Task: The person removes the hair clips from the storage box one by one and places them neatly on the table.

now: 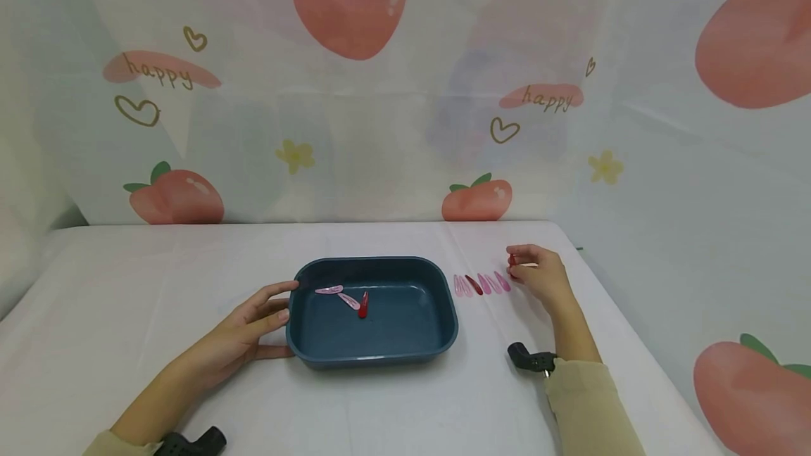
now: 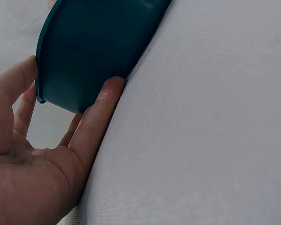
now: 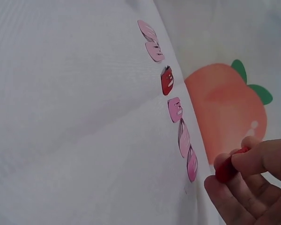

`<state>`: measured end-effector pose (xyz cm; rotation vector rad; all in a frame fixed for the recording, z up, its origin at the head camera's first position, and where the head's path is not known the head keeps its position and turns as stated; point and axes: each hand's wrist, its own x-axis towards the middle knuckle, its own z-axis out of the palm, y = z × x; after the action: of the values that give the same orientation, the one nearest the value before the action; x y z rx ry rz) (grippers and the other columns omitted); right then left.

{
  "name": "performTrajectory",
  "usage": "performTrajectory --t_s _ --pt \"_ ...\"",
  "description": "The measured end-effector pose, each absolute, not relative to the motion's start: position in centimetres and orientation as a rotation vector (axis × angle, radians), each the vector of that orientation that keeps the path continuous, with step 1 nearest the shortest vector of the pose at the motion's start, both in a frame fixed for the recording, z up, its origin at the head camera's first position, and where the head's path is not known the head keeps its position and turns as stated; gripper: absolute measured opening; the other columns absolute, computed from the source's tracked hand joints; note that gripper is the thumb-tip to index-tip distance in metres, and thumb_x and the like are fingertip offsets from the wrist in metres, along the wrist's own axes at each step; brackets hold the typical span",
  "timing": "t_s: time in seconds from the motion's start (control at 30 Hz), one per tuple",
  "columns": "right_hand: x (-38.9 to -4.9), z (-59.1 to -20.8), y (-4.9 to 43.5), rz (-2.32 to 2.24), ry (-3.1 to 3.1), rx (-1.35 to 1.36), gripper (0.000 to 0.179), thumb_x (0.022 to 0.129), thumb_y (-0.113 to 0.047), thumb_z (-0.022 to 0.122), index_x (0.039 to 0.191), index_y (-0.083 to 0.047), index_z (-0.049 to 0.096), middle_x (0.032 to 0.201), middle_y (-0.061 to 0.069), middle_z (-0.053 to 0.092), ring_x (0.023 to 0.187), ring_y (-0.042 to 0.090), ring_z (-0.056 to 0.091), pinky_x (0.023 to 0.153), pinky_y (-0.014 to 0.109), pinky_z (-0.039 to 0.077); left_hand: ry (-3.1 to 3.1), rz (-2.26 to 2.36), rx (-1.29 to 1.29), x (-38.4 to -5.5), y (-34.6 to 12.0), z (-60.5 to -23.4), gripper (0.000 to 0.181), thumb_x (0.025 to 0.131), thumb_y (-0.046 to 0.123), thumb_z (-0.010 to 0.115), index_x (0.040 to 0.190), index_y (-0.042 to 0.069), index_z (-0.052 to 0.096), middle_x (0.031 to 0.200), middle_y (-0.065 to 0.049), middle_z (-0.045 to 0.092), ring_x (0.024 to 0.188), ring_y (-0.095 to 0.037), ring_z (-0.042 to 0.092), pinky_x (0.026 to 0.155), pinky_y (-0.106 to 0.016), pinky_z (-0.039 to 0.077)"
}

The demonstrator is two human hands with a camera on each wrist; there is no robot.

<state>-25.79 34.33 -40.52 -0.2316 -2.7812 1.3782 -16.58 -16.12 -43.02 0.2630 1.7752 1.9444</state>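
Note:
My right hand (image 1: pixel 538 274) pinches a red hair clip (image 3: pixel 227 171) between thumb and fingers, at the right end of a row of clips. That row holds several pink hair clips (image 1: pixel 496 282) and one red clip (image 1: pixel 474 285), lying side by side on the white cloth. A dark blue rectangular tray (image 1: pixel 374 357) stands to the left of the row. Inside it lie two pink clips (image 1: pixel 348 300) and a red clip (image 1: pixel 363 305). My left hand (image 1: pixel 237 333) touches the tray's left side with extended fingers, some at the rim and one low on the wall (image 2: pixel 79 70).
A white cloth (image 1: pixel 355 414) covers the table, whose right edge runs close beyond my right arm. Behind hangs a curtain (image 1: pixel 380 125) printed with peaches and flowers. Black wrist devices (image 1: pixel 529 359) are worn on both arms.

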Motion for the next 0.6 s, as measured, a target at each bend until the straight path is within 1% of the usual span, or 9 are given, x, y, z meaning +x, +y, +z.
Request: performTrajectory --t_s 0.2,0.43,0.6 --pt "-25.63 -40.57 34.47 1.297 -2.842 -0.232 0.036 0.096 -0.003 0.058 0.132 -0.001 0.061 0.119 0.022 0.062 0.106 0.031 0.059 0.081 0.023 0.058 1.786 1.94 0.25 -16.52 -16.06 -42.92 0.054 0.105 0.023 0.052 0.155 0.024 0.029 0.159 -0.021 0.021 0.135 -0.037 0.042 0.094 -0.054 0.054" --pt "-25.4 -40.27 34.38 1.221 -2.878 -0.282 0.033 0.094 -0.002 0.06 0.127 -0.001 0.064 0.12 0.022 0.063 0.108 0.032 0.056 0.08 0.028 0.051 1.796 1.941 0.236 -16.49 -15.98 -42.86 0.055 0.105 0.023 0.053 0.155 0.023 0.029 0.159 -0.021 0.022 0.136 -0.038 0.041 0.094 -0.055 0.054" --pt "-25.52 -40.44 34.55 1.236 -2.875 -0.3 0.033 0.095 -0.005 0.061 0.128 -0.002 0.064 0.12 0.021 0.064 0.102 0.029 0.059 0.076 0.025 0.052 1.807 1.935 0.227 -16.52 -15.98 -42.91 0.055 0.105 0.024 0.053 0.155 0.024 0.03 0.159 -0.021 0.022 0.136 -0.039 0.041 0.093 -0.054 0.054"
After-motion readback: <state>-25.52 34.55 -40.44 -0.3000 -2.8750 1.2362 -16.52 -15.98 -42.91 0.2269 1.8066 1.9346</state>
